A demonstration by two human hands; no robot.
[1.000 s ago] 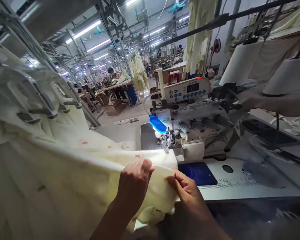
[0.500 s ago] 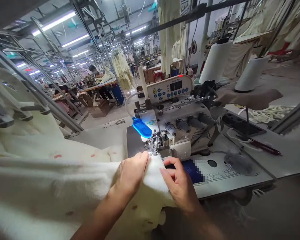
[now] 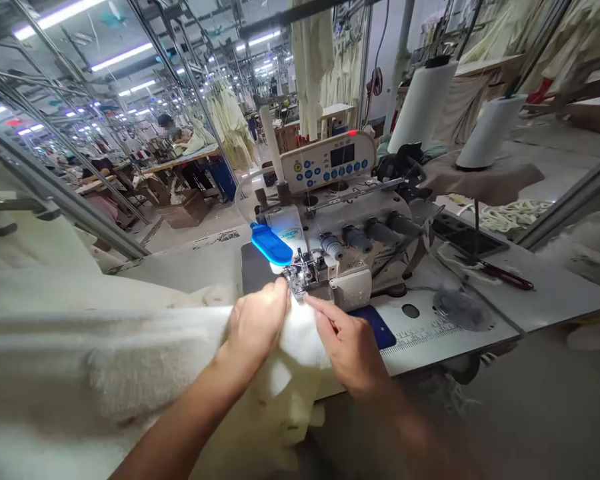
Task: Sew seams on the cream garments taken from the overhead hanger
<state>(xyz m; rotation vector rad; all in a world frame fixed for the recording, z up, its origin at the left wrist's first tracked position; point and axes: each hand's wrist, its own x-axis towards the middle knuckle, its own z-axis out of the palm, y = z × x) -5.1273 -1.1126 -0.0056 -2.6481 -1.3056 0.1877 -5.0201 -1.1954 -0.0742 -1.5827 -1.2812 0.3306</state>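
A cream, fleecy fabric (image 3: pixel 145 373) runs from the left to the front of a JACK overlock sewing machine (image 3: pixel 353 288). My left hand (image 3: pixel 259 319) is closed on the fabric just left of the presser foot (image 3: pixel 298 288). Its fingertips are bunched together near the foot. On the other side, my right hand (image 3: pixel 353 347) has its index finger stretched out to the foot, while the thumb and curled fingers hold the fabric edge. A blue lamp cover (image 3: pixel 271 245) sits over the brightly lit needle area. The fabric under both hands is partly hidden.
White thread cones (image 3: pixel 423 103) stand behind the machine. Red-handled scissors or a similar tool (image 3: pixel 505 273) lies on the table (image 3: pixel 550 300) to the right, near a clear round lid (image 3: pixel 463 310). A metal frame post (image 3: pixel 125 237) rises at the left. A person (image 3: pixel 173 130) sits further back.
My right index finger has straightened towards the presser foot, the other fingers curling in. The left hand stays by the foot. The whole view has shifted, so the machine sits further left and higher.
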